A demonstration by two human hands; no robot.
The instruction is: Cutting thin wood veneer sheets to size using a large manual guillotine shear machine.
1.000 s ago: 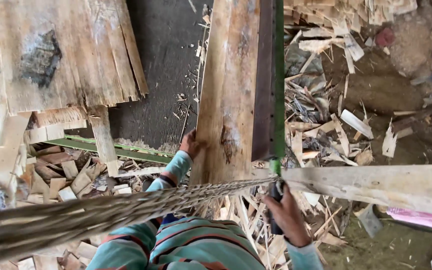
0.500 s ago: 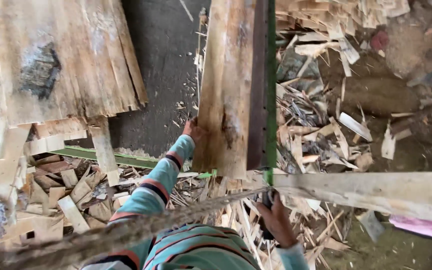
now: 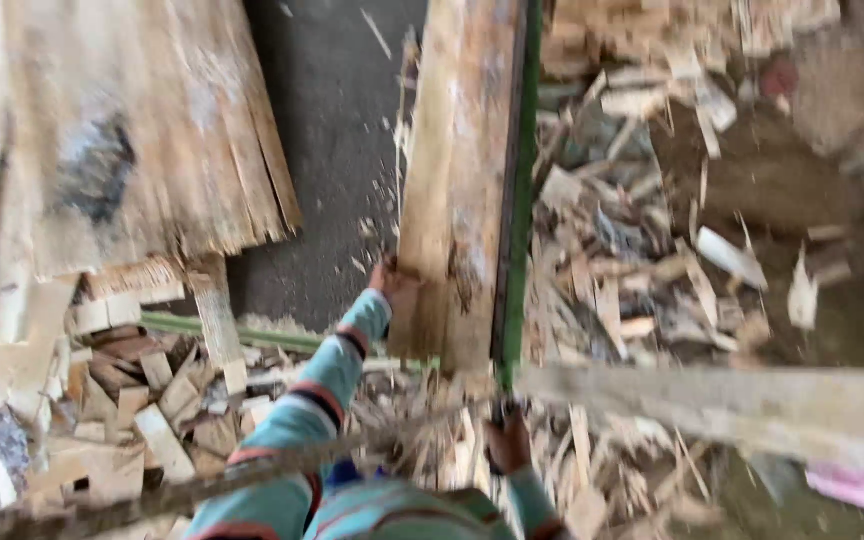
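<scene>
A long rough wooden plank (image 3: pixel 457 150) lies lengthwise beside a green metal rail (image 3: pixel 520 200). My left hand (image 3: pixel 392 282), arm stretched out in a striped sleeve, grips the plank's left edge near its lower end. My right hand (image 3: pixel 508 445) is low down, just below the end of the green rail, with its fingers closed round a dark handle-like object (image 3: pixel 495 462). The whole view is blurred by motion.
A wide, worn wooden sheet (image 3: pixel 132 130) lies at the left over dark floor (image 3: pixel 337 150). Wood offcuts (image 3: pixel 152 390) pile up at lower left, splinters (image 3: pixel 652 260) at right. A pale beam (image 3: pixel 732 405) crosses at right, a rough rope-like strand (image 3: pixel 202 485) at bottom left.
My left arm has stretched out and the hand has slid a little farther up the plank's left edge. My right hand has stayed low, still closed. The view has turned blurry.
</scene>
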